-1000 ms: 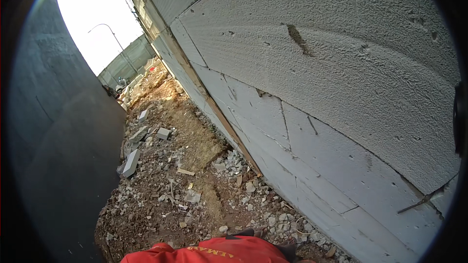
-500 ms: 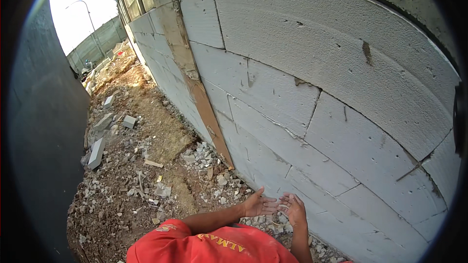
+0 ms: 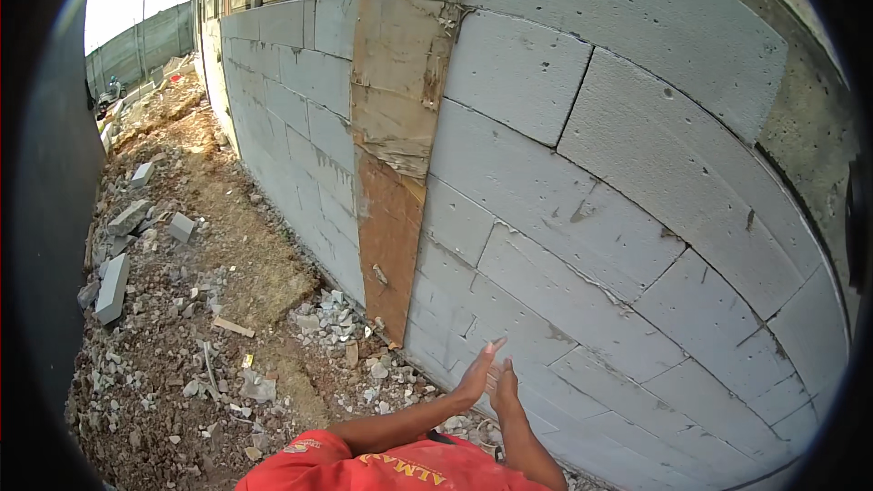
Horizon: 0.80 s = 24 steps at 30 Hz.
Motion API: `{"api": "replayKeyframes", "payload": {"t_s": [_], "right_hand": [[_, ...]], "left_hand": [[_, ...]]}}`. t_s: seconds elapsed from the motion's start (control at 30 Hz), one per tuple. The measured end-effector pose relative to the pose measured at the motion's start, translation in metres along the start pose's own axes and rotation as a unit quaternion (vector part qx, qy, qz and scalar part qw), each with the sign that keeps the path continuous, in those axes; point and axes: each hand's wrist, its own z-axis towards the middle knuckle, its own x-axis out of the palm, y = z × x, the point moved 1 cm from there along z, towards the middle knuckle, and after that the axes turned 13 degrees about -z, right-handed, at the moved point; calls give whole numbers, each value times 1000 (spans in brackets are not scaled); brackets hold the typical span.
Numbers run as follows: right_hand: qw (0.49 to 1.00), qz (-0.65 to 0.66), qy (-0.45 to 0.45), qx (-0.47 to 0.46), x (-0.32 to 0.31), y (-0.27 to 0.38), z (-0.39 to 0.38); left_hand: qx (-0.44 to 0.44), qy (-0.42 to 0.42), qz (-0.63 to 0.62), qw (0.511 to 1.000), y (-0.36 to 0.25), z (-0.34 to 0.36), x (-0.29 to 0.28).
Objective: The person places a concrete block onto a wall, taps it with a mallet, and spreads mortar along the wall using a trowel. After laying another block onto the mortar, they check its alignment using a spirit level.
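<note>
My left hand (image 3: 476, 377) is raised in front of my chest, its fingers stretched out and holding nothing. Close beside it, my right hand (image 3: 505, 387) is also held up with straight fingers and no object in it. The two palms face each other and seem to meet or nearly meet; whether they touch I cannot tell. Just beyond both hands rises a wall of pale grey lightweight blocks (image 3: 536, 264), with thin mortar joints.
A brown board (image 3: 389, 236) covers an upright strip in the wall. Rubble and broken stones (image 3: 155, 400) litter the ground to the left. Several loose blocks (image 3: 113, 289) lie along a dark wall (image 3: 50, 218). A dirt strip (image 3: 264, 282) runs toward a far concrete wall (image 3: 168, 36).
My hands have come closer together, from spread palms to palms facing side by side. The view has turned to the right, showing more of the block wall and brown board.
</note>
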Motion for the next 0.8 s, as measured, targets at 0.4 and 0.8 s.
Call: {"api": "replayKeyframes", "payload": {"t_s": [0.4, 0.8], "right_hand": [[952, 209, 220, -38, 97, 69, -137], [720, -538, -248, -362, 48, 23, -58]], "left_hand": [[-10, -69, 223, 972, -2, 43, -138], [-310, 154, -206, 915, 0, -40, 4]]}}
